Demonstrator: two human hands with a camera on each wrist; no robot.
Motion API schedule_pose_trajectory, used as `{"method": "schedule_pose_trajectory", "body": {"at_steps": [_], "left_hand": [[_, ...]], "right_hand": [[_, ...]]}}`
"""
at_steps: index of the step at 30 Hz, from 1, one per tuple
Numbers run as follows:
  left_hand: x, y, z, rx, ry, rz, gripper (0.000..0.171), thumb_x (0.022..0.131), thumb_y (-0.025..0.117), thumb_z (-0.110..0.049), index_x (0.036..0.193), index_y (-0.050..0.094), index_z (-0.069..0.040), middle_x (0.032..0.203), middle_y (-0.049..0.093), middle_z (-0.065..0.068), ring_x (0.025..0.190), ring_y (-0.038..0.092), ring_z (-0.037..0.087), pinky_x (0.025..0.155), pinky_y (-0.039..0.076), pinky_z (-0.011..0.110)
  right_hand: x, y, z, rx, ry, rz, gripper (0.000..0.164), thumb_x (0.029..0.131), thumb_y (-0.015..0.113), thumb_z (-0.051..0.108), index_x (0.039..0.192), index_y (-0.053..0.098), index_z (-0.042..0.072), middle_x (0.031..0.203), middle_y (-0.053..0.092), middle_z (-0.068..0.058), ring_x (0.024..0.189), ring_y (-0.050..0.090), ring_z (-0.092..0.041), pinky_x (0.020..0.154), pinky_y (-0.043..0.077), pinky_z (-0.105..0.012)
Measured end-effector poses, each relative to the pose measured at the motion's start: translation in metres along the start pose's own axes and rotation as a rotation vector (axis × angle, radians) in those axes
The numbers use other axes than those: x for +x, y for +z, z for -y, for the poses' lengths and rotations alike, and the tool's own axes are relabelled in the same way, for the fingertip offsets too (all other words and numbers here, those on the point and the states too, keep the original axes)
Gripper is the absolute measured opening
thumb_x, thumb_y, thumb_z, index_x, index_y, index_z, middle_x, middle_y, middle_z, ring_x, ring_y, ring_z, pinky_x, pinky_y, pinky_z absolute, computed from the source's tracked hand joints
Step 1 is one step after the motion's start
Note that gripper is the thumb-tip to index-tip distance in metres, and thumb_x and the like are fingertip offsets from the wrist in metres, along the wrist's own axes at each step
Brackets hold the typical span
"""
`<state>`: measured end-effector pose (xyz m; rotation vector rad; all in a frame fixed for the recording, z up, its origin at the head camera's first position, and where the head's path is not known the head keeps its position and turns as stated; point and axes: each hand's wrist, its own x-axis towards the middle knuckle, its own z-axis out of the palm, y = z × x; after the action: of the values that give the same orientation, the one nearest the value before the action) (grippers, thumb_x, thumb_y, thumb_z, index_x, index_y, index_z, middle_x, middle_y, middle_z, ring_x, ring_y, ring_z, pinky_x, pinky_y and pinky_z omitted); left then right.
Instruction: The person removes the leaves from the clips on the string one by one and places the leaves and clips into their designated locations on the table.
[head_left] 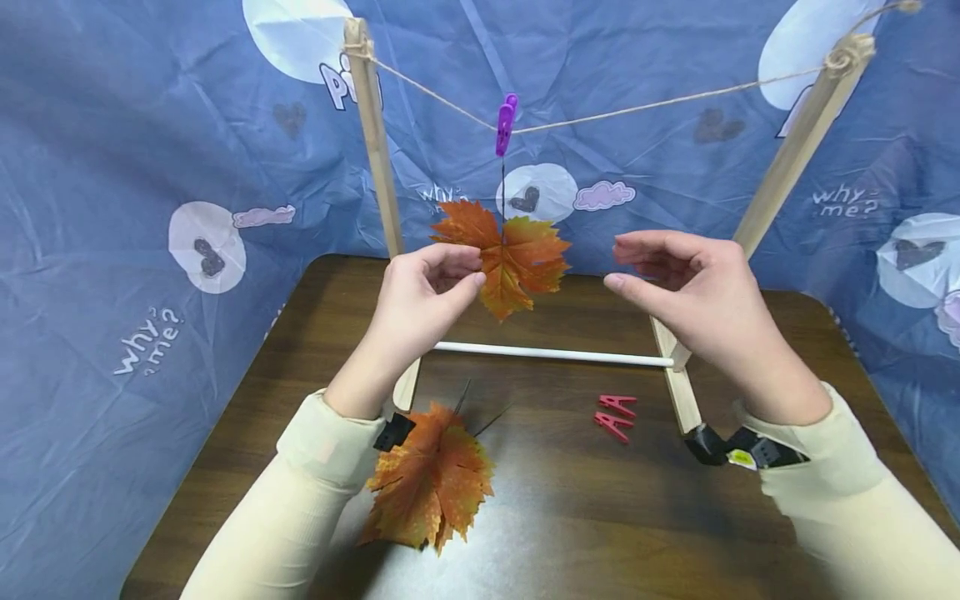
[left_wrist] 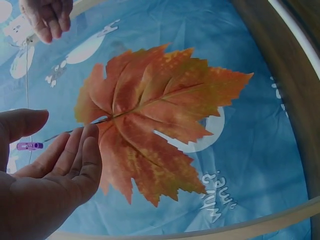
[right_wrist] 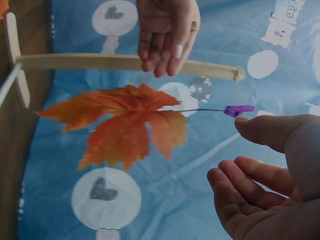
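Blue printed sheet behind, my left hand loosely brushes the pegged leaf at frame center, steadying it I guess, right hand relaxed, empty.

Two red pegs and spare leaves lie on the table.

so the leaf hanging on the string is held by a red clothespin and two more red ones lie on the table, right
Not quite. The clothespin that holds the hanging leaf on the string is purple, not red; the head view shows it, and both wrist views agree. The rest holds: two red clothespins lie on the table.
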<state>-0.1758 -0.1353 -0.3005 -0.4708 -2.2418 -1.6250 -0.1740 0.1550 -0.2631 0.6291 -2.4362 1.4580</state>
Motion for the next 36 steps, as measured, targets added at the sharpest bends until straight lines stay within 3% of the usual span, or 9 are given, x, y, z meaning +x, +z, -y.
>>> {"method": "schedule_pose_trajectory", "body": {"at_steps": [11,28,36], "left_hand": [[0.012,0.001,-0.010,0.061,0.031,-0.041,0.022,0.088,0.073,0.002,0.109,0.073,0.008,0.094,0.074,0.011,0.085,0.069,0.020,0.074,0.053,0.029],[0.041,-0.001,-0.020,0.131,0.069,-0.054,0.025,0.088,0.076,-0.002,0.112,0.073,0.005,0.096,0.074,0.011,0.089,0.069,0.018,0.083,0.054,0.029],[0.055,0.001,-0.022,0.219,0.063,-0.051,0.027,0.090,0.076,-0.008,0.114,0.073,0.003,0.103,0.074,0.011,0.092,0.068,0.016,0.086,0.052,0.027]], "right_hand": [[0.012,-0.004,0.020,-0.013,-0.018,0.012,0.036,0.085,0.086,0.015,0.118,0.075,0.008,0.111,0.073,-0.005,0.102,0.068,-0.016,0.088,0.052,-0.024],[0.038,-0.004,0.050,-0.042,-0.127,-0.011,0.032,0.084,0.085,0.012,0.114,0.076,0.003,0.107,0.074,-0.007,0.094,0.070,-0.016,0.086,0.053,-0.025],[0.053,-0.006,0.066,-0.213,-0.168,0.005,0.037,0.086,0.084,0.023,0.119,0.076,0.009,0.113,0.073,-0.002,0.100,0.068,-0.012,0.089,0.052,-0.027]]}}
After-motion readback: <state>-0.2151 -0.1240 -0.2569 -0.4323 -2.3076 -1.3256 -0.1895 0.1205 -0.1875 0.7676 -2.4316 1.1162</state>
